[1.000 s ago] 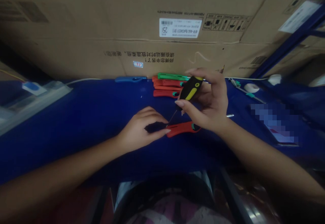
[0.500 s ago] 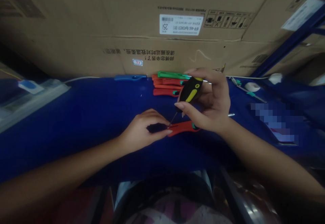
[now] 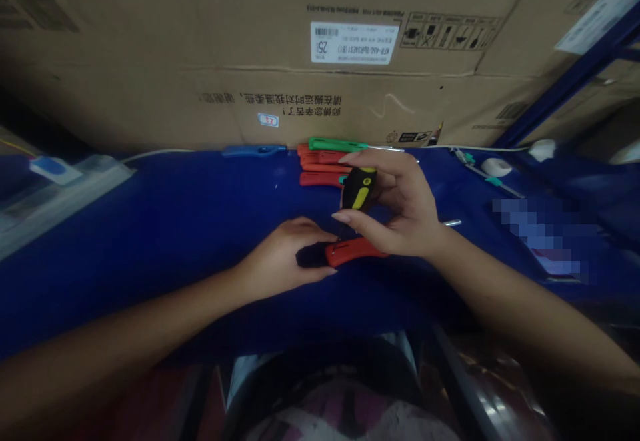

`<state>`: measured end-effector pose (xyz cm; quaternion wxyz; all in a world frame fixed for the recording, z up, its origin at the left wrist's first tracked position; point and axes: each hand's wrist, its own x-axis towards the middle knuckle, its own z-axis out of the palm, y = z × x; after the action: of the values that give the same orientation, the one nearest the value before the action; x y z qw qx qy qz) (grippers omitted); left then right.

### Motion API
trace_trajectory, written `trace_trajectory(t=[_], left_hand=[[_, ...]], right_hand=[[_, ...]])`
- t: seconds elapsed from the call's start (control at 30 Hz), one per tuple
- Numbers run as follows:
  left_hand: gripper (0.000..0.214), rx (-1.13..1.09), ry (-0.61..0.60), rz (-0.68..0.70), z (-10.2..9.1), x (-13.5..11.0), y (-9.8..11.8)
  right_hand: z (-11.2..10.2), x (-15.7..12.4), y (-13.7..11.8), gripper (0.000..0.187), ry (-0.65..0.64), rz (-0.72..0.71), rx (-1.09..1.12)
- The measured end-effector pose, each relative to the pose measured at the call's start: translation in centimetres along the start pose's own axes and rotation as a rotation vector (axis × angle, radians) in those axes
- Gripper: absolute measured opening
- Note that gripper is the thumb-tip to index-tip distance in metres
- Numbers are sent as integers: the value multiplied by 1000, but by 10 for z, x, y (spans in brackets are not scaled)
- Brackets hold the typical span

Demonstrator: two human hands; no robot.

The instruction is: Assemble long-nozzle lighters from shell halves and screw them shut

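A red long-nosed lighter lies crosswise on the blue surface, its metal tip showing beyond my right wrist. My left hand holds the lighter's left end, thumb and forefinger on its two edges. Above it, my right hand is closed round the black and yellow handle of a screwdriver. The screwdriver is tilted, with its shaft hard to make out near the lighter's left end. Just behind are several red lighters in a stack, a green lighter on top.
A large cardboard box walls off the back. A blue lighter lies at its foot. To the right are a tape roll, a thin rod with green pieces and a blurred-out flat object. Clear plastic lies left.
My right hand and the screwdriver have moved left and slightly down, the handle now partly lower over the lighter. The left hand's finger and thumb have parted slightly around the lighter's end.
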<state>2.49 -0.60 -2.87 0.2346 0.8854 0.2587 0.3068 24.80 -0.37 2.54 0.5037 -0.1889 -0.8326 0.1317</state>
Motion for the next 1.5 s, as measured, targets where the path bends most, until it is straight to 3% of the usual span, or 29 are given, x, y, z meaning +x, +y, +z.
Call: trace_trajectory(t=[0.43,0.87,1.13,1.5], left_hand=[[38,1,-53,-18,0,0,-2],[35,29,-7,36,0,-1,-2],[31,44,-42,12,-1,0,1],[31,35,-40,19,-1,1,1]], right_hand=[[4,-4,6,58,-18,-28,-58],[4,-6,4,52,-42,17,-78],[-5,5,-5,51,-213,31,18],[-7,4,-5,49,-209,6,-85]])
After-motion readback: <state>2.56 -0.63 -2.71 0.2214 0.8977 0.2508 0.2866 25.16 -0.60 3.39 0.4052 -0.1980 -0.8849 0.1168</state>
